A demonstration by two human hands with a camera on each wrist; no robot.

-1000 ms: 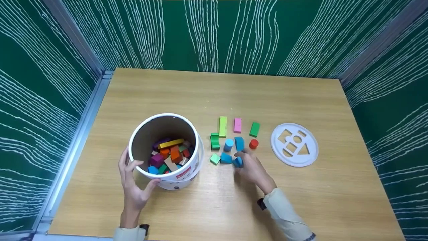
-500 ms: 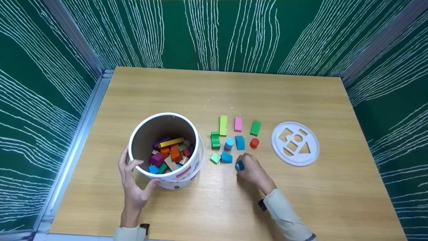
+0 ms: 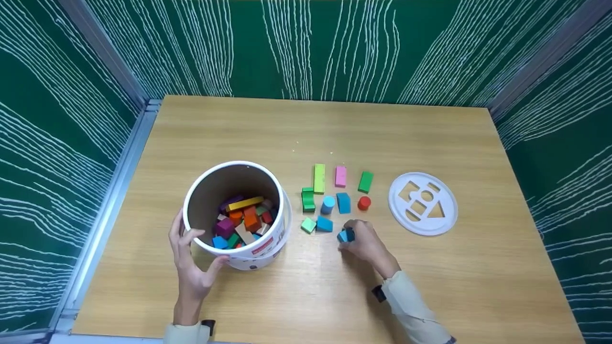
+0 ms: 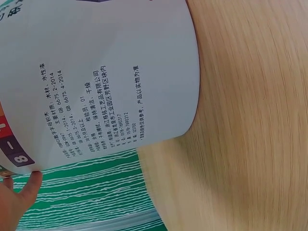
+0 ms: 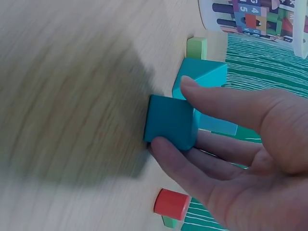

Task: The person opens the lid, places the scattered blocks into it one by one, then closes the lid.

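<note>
1. Right grip — thumb and fingers pinching blue block, mid-bench, well in from every edge; can't tell if block touches bench.
2. Left grip — holding white bucket at its rim, mixed blocks inside, nearer bench's left edge.
3. Red cylinder near right hand; white cut-out disc toward right edge.

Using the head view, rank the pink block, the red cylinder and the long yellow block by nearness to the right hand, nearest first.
From the right hand:
1. Red cylinder: just beyond it.
2. Pink block: farther back, slightly left.
3. Long yellow block: far left, inside the bucket.
</note>
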